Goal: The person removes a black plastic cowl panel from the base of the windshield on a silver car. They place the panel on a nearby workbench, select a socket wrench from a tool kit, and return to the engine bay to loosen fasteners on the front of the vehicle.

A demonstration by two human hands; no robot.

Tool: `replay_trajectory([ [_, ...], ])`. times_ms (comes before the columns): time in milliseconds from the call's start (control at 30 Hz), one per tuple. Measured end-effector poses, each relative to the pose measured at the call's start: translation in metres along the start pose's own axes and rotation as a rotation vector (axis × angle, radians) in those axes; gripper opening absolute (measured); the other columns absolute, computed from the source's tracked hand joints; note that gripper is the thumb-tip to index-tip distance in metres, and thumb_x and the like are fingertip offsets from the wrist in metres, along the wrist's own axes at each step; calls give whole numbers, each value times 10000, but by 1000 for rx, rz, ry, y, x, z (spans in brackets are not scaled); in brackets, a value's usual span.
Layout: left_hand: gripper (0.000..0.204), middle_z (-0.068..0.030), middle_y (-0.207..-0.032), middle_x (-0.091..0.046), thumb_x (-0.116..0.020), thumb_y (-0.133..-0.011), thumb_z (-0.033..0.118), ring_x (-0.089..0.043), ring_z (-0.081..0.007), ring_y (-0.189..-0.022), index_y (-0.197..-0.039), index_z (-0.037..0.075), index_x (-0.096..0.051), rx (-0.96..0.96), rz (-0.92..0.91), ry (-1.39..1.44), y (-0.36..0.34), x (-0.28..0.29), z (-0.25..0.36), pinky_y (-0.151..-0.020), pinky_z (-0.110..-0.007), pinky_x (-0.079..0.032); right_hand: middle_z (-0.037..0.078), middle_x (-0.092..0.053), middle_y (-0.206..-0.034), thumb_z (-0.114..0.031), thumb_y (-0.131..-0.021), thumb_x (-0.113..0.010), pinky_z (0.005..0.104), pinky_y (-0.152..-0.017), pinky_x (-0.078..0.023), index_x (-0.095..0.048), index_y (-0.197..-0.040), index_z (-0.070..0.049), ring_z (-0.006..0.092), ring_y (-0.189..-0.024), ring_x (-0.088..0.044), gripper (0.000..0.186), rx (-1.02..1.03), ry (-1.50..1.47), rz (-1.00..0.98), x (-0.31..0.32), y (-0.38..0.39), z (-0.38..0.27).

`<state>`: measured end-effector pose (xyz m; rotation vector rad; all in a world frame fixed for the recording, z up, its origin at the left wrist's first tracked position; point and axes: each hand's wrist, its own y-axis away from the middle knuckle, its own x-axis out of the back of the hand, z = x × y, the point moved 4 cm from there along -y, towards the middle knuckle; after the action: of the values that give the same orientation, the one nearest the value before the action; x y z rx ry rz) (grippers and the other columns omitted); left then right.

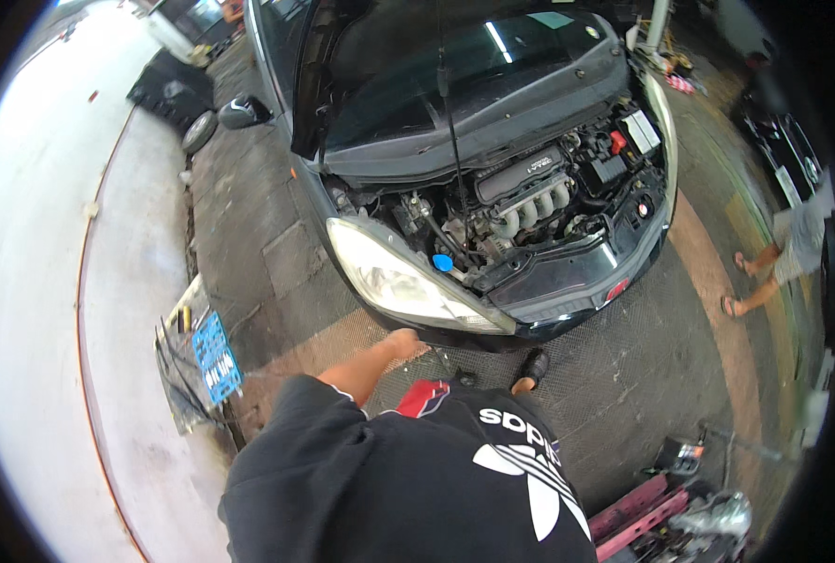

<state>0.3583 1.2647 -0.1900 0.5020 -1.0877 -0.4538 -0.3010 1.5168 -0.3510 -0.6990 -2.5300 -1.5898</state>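
My left hand [405, 343] reaches out low by the front bumper [478, 340] of a black car. Its fingers look curled closed; what they hold, if anything, is too small to make out. Just above it lies the car's large headlight [401, 280]. My right hand is out of sight, with my dark shirt filling the lower middle of the view. Behind the bumper the engine bay is uncovered, showing the engine [530, 192], a blue cap [443, 263] and a battery [640, 132]. A thin prop rod [452, 131] rises from the bay.
A blue tray [215, 358] of small parts lies on a stand to the left, beside a white wall [33, 281]. Red metal beams [638, 516] and tools sit at lower right. Another person's legs [763, 280] show at far right. My shoe [532, 368] is near the bumper.
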Motion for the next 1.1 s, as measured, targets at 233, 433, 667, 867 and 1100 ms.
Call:
replay_trajectory([
  [233, 545, -246, -1222, -654, -624, -901, 431, -616, -390, -1169, -1212, -14, -666, 612, 16, 205, 87, -34, -50, -1011, -438, -478, 82, -652, -926, -405, -974, -556, 370, -621, -507, -630, -1111, -47, 195, -814, -632, 391, -89, 278, -233, -19, -67, -247],
  [433, 474, -238, -1189, -677, -625, -925, 364, -647, -339, -1138, -1180, -32, -677, 670, 479, 628, 104, 42, -6, -995, -409, -488, 94, -701, -1018, -424, -966, -590, 344, -692, -519, -657, -1137, -31, 200, -851, -680, 434, 138, 990, -617, -166, -49, -414],
  [667, 598, -263, -1290, -588, -721, -850, 363, -579, -372, -1197, -1270, -38, -579, 579, 790, 845, 60, 141, -83, -1038, -421, -447, 84, -699, -1024, -357, -1001, -578, 317, -851, -509, -661, -1125, -15, 178, -964, -659, 373, 418, 1160, -1304, -449, 183, -444],
  [867, 1439, -276, -1624, -21, -913, -589, 505, -79, -416, -1511, -1564, 20, 29, 640, 814, 659, 13, 243, -174, -1222, -467, -201, 77, -699, -1028, -322, -995, -593, 325, -837, -513, -633, -1175, -23, 166, -929, -656, 351, 505, 613, -1218, -641, 312, -430],
  [1100, 1501, -247, -1636, 100, -933, -603, 433, -22, -408, -1523, -1559, 75, 168, 575, 670, 680, -14, 245, -205, -1201, -547, -193, 75, -699, -1047, -296, -994, -585, 312, -811, -498, -611, -1202, -39, 180, -913, -650, 332, 463, 466, -858, -823, 302, -422],
])
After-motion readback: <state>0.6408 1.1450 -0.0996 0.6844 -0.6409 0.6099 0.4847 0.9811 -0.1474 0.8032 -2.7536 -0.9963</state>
